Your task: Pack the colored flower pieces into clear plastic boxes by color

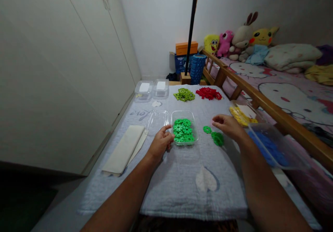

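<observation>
A clear plastic box (196, 129) holds several bright green flower-shaped discs (183, 130) in the middle of the table. My left hand (161, 142) is at the box's left side, index finger stretched out and thumb near the rim, holding nothing. To the right of the box, my right hand (227, 125) hovers with its fingertips together. A faint pinkish patch shows at those fingertips, too small to name. Just below them lie a single green disc (207, 130) and a small clump of green discs (218, 139).
A clear lid (157, 121) and folded cream cloth (125, 148) lie left. Behind are lidded boxes (144, 90), a lime-green pile (184, 94) and a red pile (208, 93). Yellow pieces (239, 115) and a blue-filled box (270, 147) stand right, beside the bed rail (249, 91).
</observation>
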A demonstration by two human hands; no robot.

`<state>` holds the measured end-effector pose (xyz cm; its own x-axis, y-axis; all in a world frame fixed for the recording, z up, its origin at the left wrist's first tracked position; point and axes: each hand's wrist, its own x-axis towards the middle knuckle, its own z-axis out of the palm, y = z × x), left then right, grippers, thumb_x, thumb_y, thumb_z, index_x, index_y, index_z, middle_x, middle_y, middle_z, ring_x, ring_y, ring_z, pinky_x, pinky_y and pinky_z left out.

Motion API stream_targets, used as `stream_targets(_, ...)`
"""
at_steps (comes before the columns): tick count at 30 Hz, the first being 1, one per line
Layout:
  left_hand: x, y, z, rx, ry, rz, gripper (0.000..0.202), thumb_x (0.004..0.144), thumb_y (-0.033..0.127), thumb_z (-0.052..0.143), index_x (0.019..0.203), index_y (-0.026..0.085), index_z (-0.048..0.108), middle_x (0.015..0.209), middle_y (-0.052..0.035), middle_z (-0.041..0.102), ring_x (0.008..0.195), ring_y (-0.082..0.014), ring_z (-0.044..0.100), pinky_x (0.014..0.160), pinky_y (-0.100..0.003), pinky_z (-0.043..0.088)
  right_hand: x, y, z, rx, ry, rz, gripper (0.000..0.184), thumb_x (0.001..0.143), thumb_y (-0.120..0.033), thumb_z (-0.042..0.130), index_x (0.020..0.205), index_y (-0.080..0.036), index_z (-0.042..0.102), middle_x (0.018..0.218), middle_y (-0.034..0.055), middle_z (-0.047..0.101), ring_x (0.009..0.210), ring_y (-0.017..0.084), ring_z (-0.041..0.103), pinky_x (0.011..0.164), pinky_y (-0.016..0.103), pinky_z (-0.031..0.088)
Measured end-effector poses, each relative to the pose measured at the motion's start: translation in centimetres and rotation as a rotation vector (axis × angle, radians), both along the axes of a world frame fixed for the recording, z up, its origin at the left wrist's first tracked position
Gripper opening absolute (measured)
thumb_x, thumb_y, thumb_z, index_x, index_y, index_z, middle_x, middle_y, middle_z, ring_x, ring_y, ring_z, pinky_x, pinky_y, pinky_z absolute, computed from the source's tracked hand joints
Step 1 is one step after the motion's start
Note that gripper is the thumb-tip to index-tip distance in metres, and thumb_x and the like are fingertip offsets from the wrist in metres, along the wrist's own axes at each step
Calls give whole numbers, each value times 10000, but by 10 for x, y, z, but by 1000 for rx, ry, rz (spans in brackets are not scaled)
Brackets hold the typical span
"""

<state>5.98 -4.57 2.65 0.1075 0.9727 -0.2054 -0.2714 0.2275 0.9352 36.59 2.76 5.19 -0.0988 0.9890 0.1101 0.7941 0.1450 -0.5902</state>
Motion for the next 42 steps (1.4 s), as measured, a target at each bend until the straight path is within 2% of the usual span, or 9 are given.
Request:
stream_targets(5, 0, -1, 1, -5, -6, -3, 597, 710, 326, 737, 1232, 174, 492, 566, 130, 452, 407, -56, 327, 406, -187, 293, -8, 1, -28, -50, -255, 8, 124, 757, -289, 721, 832, -191, 722, 970, 110, 727, 906, 240, 658, 765, 319, 466)
stream_targets(9, 1, -1, 2, -5, 0, 7, 597, 710, 324, 735, 1234, 171, 492, 574, 125, 468, 411, -55, 319, 403, -187, 296, -14, 2, -34, -9, -309, -25, 114, 736, -275, 716, 819, -196, 709, 951, 92, 711, 903, 235, 628, 755, 312, 437)
stream_targets(14, 2, -1, 2, -6, -6, 5, 596, 704, 323, 739, 1226, 171, 495, 565, 130, 445, 415, -60, 314, 391, -188, 293, -16, -3, -21, 1, 71, -37, 123, 753, -311, 653, 718, -194, 671, 715, 27, 669, 684, 178, 601, 650, 290, 425)
stream_targets(19, 2, -2, 2, -12, 1, 9, 598, 702, 329, 746, 1226, 180, 499, 573, 131, 439, 417, -58, 322, 398, -188, 300, -43, -15, 3, 262, 433, -94, 227, 768, -414, 680, 770, -188, 704, 730, 28, 697, 660, 171, 596, 631, 289, 448)
stream_targets(25, 1, 0, 0, -8, -9, 1, 588, 693, 329, 740, 1206, 183, 494, 569, 131, 440, 410, -57, 312, 391, -190, 291, -87, -12, 24, 355, 278, 121, 97, 808, -236, 651, 770, -200, 733, 765, 38, 739, 709, 174, 639, 719, 300, 473)
stream_targets(29, 1, 0, 1, -5, -14, -3, 564, 688, 321, 738, 1180, 189, 495, 562, 133, 435, 410, -55, 308, 397, -186, 282, -113, -4, 24, 341, 37, 164, 113, 810, -155, 657, 774, -204, 752, 778, 47, 766, 753, 192, 671, 789, 325, 458)
stream_targets(32, 2, 0, 1, -8, -15, -1, 558, 688, 320, 734, 1179, 196, 499, 567, 131, 439, 410, -54, 317, 410, -187, 283, -122, -4, 23, 255, 23, 209, 117, 824, -174, 655, 793, -207, 763, 786, 42, 775, 743, 186, 685, 761, 304, 461)
stream_targets(37, 2, -1, 2, -12, -3, 4, 569, 686, 324, 731, 1192, 191, 507, 574, 126, 446, 414, -55, 330, 418, -189, 282, -93, -5, 24, 183, 226, 120, 182, 856, -270, 595, 822, -198, 758, 784, 35, 771, 741, 179, 692, 728, 275, 485)
stream_targets(42, 1, -1, 2, -12, 6, 1, 598, 683, 335, 741, 1207, 181, 496, 583, 124, 459, 412, -55, 335, 411, -191, 286, -30, 0, 16, 39, 116, 35, 191, 818, -340, 619, 858, -198, 741, 797, 43, 760, 732, 189, 679, 688, 285, 488)
